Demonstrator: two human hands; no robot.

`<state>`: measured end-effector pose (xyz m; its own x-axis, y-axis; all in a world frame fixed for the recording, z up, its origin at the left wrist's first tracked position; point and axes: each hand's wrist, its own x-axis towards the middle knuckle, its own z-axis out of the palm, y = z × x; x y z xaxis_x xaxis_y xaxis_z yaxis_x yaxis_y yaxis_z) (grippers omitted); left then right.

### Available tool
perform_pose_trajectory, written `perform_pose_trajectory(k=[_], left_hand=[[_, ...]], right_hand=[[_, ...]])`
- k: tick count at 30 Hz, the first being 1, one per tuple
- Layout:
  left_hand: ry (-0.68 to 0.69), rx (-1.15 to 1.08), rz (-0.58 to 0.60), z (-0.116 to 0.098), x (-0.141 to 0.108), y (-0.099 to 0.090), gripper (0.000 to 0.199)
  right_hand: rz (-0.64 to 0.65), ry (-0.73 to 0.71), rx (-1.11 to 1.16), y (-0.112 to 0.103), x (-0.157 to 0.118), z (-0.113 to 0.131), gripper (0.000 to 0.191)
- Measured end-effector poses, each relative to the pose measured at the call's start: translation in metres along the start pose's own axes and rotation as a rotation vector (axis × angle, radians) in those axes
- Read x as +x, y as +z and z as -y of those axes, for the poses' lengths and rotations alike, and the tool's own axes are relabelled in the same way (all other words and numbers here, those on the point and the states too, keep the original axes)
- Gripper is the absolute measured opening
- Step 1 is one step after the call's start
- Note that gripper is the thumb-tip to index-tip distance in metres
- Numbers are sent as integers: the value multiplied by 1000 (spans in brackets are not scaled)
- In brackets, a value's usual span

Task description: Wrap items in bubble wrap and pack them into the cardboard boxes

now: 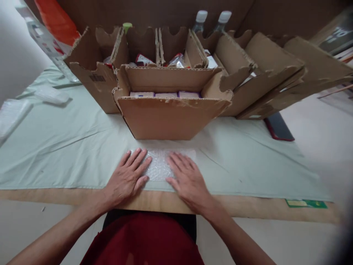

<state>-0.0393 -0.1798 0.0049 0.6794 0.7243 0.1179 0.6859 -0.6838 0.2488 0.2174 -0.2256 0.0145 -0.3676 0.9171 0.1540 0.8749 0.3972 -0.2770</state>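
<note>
A flat piece of bubble wrap [158, 165] lies on the cloth near the table's front edge. My left hand [129, 175] rests on its left end, palm down with the fingers spread. On the right end lies my right hand [187, 180], also palm down, its fingers stretched out and slightly blurred. Neither hand grips anything. Just beyond the fingertips stands a cardboard box [165, 117] with an open top, holding several small purple-edged packs [166, 95].
Several cardboard bins [96, 82] with packets stand behind the box. Two white-capped bottles [201, 16] rise at the back. More bubble wrap [13, 114] lies at the left on the green cloth [68, 154]. A dark flat object [279, 127] sits at the right.
</note>
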Motion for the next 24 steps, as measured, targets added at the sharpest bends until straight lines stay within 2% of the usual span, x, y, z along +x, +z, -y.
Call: perform_pose_trajectory(k=[4,7,9,11,13,18,24], left_hand=[[-37,-75,3,3,-6,-4,57],[-26,-119,-56,1,-5,-8,57],[-41,-136,-175,1,-8,-12,54],[-98,-151,-312,-2,-14,-17,46],[-178,-182,-397,-8,-24,-23,35],[-391,-354,-451,-28,-44,-32,21],[-421,-416,-475,-26,-42,-26,20]], right_hand=[[-153,221,-143,-8,-54,-51,52],[-259,321,-182,-18,-72,-67,45],[-285,332,-167,-19,-69,-64,41],[-290,330,-143,-15,-57,-56,41],[-304,327,-114,-9,-41,-48,42],[-378,311,14,1,-16,-39,29],[-387,292,234,-9,-15,-33,16]])
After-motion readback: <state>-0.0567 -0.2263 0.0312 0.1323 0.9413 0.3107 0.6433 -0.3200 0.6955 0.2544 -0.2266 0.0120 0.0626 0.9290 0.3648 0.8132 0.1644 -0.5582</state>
